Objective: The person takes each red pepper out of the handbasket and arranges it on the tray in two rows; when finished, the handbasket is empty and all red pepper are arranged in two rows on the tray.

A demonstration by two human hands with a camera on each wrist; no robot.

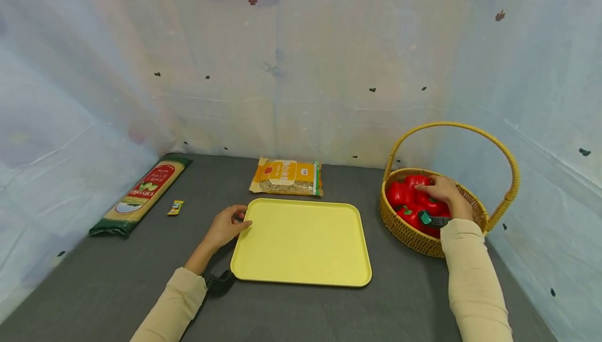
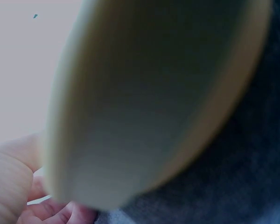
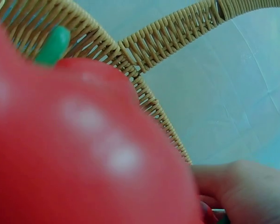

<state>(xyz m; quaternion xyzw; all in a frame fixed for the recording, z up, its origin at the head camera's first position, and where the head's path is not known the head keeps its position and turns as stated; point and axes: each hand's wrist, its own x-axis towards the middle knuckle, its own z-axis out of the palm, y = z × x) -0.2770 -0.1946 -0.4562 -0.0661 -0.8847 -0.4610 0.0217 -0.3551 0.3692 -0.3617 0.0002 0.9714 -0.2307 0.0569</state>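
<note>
A yellow rectangular tray (image 1: 301,242) lies on the dark grey table. My left hand (image 1: 227,226) grips its left rim near the far corner, thumb over the edge and the other fingers curled beside it. The left wrist view shows the left thumb (image 2: 14,172) and fingertips close to a large blurred edge. To the right, a woven basket (image 1: 400,229) with a tall arched handle holds several red bell peppers (image 1: 400,194). My right hand (image 1: 442,189) reaches inside it, fingers bent over a pepper that it partly hides. A pepper (image 3: 98,140) fills much of the right wrist view.
Behind the tray lies an orange packet of grain (image 1: 287,177). At the left are a long green-and-tan bag (image 1: 143,193) and a small yellow sachet (image 1: 175,207). Pale patterned sheets (image 1: 324,70) hang along the back and both sides. The basket's handle (image 1: 512,169) arches above the right hand.
</note>
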